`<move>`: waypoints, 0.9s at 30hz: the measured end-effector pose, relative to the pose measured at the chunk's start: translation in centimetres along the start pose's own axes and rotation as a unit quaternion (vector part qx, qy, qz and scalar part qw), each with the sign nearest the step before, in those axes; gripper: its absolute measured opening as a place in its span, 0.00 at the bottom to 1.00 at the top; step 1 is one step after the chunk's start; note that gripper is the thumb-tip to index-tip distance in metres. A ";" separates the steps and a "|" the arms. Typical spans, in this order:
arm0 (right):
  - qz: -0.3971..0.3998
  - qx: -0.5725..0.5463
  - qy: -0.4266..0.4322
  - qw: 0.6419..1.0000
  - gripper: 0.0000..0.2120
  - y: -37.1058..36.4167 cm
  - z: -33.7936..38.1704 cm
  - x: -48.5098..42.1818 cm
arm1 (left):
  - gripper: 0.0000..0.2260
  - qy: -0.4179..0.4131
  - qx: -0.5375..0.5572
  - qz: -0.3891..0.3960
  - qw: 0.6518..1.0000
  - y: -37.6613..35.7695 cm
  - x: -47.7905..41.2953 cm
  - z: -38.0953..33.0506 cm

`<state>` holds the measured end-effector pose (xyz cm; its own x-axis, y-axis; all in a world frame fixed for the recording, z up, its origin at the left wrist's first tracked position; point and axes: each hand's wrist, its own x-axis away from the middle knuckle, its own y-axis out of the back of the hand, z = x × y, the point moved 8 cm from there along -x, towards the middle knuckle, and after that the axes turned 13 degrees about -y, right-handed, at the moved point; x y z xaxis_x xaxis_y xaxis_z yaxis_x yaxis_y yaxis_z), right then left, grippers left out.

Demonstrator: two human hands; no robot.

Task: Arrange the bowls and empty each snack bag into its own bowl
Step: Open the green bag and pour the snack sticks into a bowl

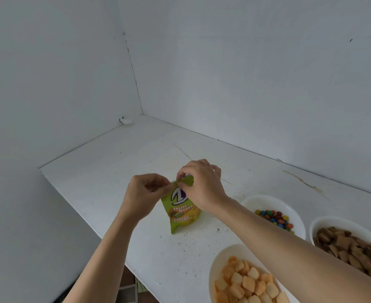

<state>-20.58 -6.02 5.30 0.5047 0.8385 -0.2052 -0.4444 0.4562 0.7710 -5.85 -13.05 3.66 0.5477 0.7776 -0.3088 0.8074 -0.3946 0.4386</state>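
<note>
hands, left (146,191) and right (202,184), pinched the light, crinkly green snack bag (181,213) at its top seam, likely the best tearing hold.

Head camera — angled down (close in) over the table (97,171).

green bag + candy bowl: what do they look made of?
The bag looks like thin printed plastic film, low-sheen: it creases where the left hand and right hand pinch its top. The candy bowl is smooth, opaque white with a soft sheen: glazed ceramic or melamine, can't tell which.
</note>
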 end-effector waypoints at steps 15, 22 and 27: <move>0.086 0.026 0.061 0.994 0.08 -0.4 -0.2 -0.1 | 0.05 0.080 0.050 0.133 0.987 -2.2 -1.0 1.5; 0.063 0.019 0.083 0.994 0.02 -0.6 0.1 -0.1 | 0.07 0.080 0.040 0.162 0.983 -2.1 -0.7 0.8; 0.023 -0.011 0.134 0.991 0.02 0.2 0.6 0.6 | 0.08 0.140 0.145 0.155 0.967 -1.7 -0.3 1.3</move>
<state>-19.97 -5.59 5.68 0.2698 0.9065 -0.3247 -0.4808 0.4189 0.7703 -7.05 -13.23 1.94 0.7253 0.6859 0.0585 0.6636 -0.7193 0.2055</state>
